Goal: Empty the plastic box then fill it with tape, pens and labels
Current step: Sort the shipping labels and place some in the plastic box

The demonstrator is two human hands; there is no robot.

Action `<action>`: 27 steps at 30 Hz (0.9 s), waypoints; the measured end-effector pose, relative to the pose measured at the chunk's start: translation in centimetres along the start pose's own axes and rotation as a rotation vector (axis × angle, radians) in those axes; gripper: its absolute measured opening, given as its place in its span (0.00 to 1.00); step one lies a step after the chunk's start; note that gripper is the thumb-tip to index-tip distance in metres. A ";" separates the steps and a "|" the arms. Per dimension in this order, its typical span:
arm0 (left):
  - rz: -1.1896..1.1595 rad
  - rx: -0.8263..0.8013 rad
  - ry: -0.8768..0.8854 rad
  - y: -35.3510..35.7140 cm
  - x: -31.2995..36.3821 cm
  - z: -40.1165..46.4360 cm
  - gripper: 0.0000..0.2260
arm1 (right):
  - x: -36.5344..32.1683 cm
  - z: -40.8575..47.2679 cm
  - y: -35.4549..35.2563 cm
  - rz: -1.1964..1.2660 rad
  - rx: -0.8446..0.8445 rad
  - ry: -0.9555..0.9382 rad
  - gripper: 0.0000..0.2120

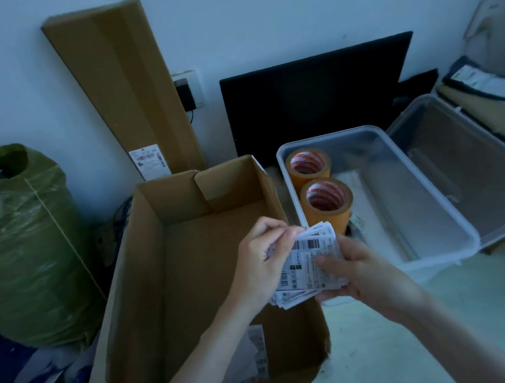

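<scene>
I am looking down at a pale, greenish-white floor [421, 329] in dim bluish light, with a plain white wall [255, 16] across the top of the frame. At lower centre my left hand [263, 263] and right hand [359, 270] meet over a fanned stack of white printed barcode labels [309, 260]. The left thumb and fingers are curled and pinch the stack's upper left edge; the right hand's fingers are wrapped round its right side, thumb lying on top. The labels hang just above the near right corner of a large open brown cardboard box [167, 281], which fills the lower left; a white paper slip [249, 357] lies on its bottom.

Just right of that, at centre right, the clear rectangular plastic box [440, 232] sits on the floor. Two rolls of tan packing tape with red-and-white striped cores [325, 201] stand one behind the other along its left wall. Its clear lid [480, 163] lies open on the far side, toward the right edge.

A tall flat brown cardboard carton [124, 89] leans on the wall at upper left, a wall socket with a black plug [186, 92] beside it. A flat black panel [313, 101] stands against the wall at upper centre. A stuffed green plastic sack [18, 239] fills the left edge.
</scene>
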State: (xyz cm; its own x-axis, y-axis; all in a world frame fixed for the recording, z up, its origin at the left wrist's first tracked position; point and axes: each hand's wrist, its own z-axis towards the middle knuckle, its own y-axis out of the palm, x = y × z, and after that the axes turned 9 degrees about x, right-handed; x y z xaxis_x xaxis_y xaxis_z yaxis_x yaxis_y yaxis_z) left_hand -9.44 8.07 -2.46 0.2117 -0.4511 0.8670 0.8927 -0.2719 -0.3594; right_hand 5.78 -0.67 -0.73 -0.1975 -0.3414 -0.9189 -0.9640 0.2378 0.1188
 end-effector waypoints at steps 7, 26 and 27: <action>-0.107 0.209 -0.293 3.2 0.2 2.0 0.10 | -1.4 1.8 -4.2 0.087 0.134 0.007 0.10; -0.001 0.219 -0.527 2.6 -5.2 1.1 0.11 | 1.1 11.3 -9.8 -0.680 -0.121 0.543 0.21; 0.004 0.213 -0.531 2.6 -5.3 1.0 0.10 | 1.1 11.3 -9.7 -0.696 -0.133 0.550 0.20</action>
State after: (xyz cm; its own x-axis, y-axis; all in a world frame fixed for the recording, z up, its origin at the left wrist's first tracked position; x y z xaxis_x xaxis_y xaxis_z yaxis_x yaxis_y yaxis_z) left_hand -7.85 10.64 -7.67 0.3371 0.0527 0.9400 0.9403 -0.0688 -0.3333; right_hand 16.95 6.91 -7.19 0.4154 -0.7643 -0.4933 -0.9032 -0.2818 -0.3239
